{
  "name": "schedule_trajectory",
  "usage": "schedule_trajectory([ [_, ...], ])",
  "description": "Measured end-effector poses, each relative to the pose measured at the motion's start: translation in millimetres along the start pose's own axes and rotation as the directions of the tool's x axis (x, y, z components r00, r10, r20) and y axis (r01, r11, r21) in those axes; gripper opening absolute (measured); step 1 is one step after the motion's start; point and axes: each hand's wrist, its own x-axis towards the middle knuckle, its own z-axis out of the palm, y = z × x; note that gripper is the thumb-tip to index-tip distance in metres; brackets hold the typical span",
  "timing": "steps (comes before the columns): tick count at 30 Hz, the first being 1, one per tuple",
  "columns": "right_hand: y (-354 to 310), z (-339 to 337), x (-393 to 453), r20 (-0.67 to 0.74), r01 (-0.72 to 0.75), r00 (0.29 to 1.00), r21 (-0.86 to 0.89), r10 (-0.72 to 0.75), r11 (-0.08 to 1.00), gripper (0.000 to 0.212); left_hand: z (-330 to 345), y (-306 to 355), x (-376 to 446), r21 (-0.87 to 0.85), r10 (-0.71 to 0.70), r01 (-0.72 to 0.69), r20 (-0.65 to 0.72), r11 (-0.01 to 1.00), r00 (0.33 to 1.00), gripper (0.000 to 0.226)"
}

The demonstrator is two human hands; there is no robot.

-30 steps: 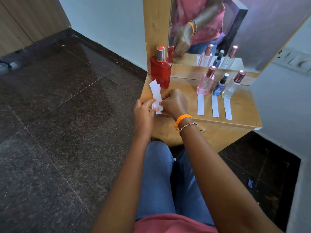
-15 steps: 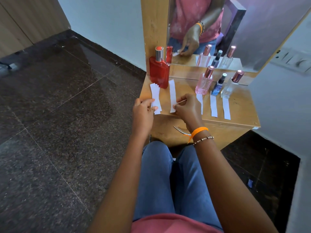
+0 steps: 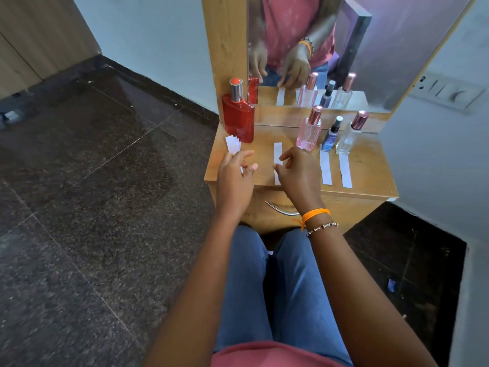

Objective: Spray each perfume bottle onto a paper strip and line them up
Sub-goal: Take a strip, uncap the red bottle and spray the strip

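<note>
- Four perfume bottles are seen on the wooden dressing table [image 3: 370,178], right of centre in the upper half of the frame, with a mirror [image 3: 317,49] above them.
- At the table's left rear the red bottle [image 3: 238,120] stands upright, with a fanned stack of paper strips [image 3: 232,143] just in front of its base, partly covered by the left hand [image 3: 234,176].
- The left hand is held over the table's left front edge with fingers loosely spread; nothing is seen gripped in it.
- A single strip [image 3: 277,153] lies flat between the two hands, its lower part hidden behind the right hand [image 3: 299,176].
- The right hand is held low over the table, fingers lightly curled and parted; no strip is pinched by it.
- An orange band [image 3: 316,214] and a beaded bracelet [image 3: 322,227] are worn on the right wrist.
- Further right, the pink bottle [image 3: 309,131], the small blue bottle [image 3: 330,136] and the clear bottle [image 3: 350,136] stand in a row, capped; liquid level cannot be told.
- A strip [image 3: 326,169] lies in front of the blue bottle and another strip [image 3: 345,172] in front of the clear one; any strip before the pink bottle is hidden by the right hand.
- A metal drawer handle [image 3: 280,209] shows under the table edge.
- Compared with half a second earlier, the single strip has been released by the right hand and lies flat, and the left hand has been lifted from the stack.
</note>
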Motion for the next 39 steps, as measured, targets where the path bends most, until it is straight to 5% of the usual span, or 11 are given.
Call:
schedule_trajectory([
  [10, -64.9, 32.6, 58.4, 0.029, 0.197, 0.977, 0.258, -0.211, 0.946, 0.048, -7.8, -0.8, 16.5, -0.14, -0.085, 0.076, -0.062, 0.987, 0.994, 0.027],
  [21, -38.3, -1.8, 23.5, -0.209, 0.272, 0.955, 0.345, -0.209, 0.899, 0.034, -9.7, 7.1, 15.9, -0.293, -0.04, 0.002, -0.123, 0.956, 0.992, 0.027],
  [26, -16.0, -43.5, -13.4, -0.03, 0.287, 0.952, 0.423, -0.303, 0.86, 0.032, -6.2, 23.0, 11.5, -0.531, 0.117, -0.04, 0.111, 0.846, 0.987, 0.035],
  [30, -11.4, -62.2, -22.1, 0.137, 0.122, 0.961, 0.572, -0.241, 0.811, 0.042, 2.2, 25.1, 0.5, -0.494, 0.139, -0.04, 0.165, 0.869, 0.976, 0.028],
  [35, -38.4, -65.8, -16.7, 0.028, -0.056, 0.998, 0.842, 0.061, 0.536, 0.012, 11.2, 30.2, -10.3, -0.273, 0.246, -0.212, 0.096, 0.938, 0.964, 0.036],
  [39, -47.5, -63.1, -7.9, 0.001, -0.103, 0.978, 0.872, 0.209, 0.478, 0.024, 6.8, 30.6, -12.6, -0.3, 0.25, -0.187, 0.184, 0.935, 0.951, 0.039],
])
